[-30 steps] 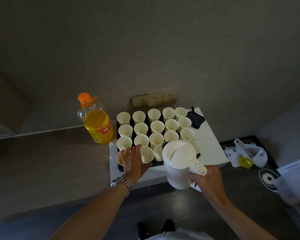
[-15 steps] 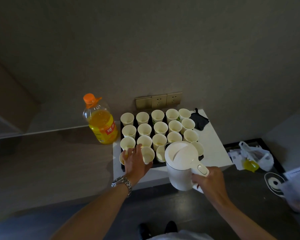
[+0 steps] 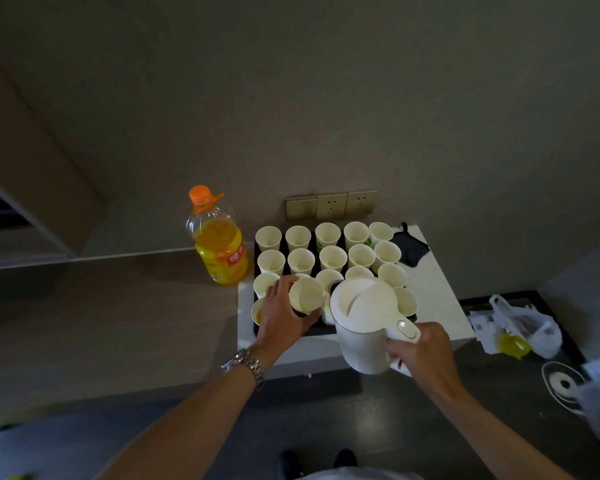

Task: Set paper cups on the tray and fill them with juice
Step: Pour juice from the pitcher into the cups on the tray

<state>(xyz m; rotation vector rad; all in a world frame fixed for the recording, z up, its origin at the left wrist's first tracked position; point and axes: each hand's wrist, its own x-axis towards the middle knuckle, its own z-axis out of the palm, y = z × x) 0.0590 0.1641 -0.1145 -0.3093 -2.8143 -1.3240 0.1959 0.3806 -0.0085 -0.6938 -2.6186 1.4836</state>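
Both forearms are bare all the way up from the lower edge of the frame, so no sleeves showing at all. The left hand (image 3: 284, 315), just left of center, has a silver metal wristwatch (image 3: 245, 363) on the wrist, chunky link bracelet, with the links catching the dim light a bit; the dial is turned mostly out of sight. The right hand (image 3: 421, 355), right of center, has nothing on it, no ring or band that I can make out. Down at the bottom center there's a pair of dark shoes (image 3: 317, 460), toes poking out, and a strip of pale, whitish clothing (image 3: 354, 475) right along the bottom edge.
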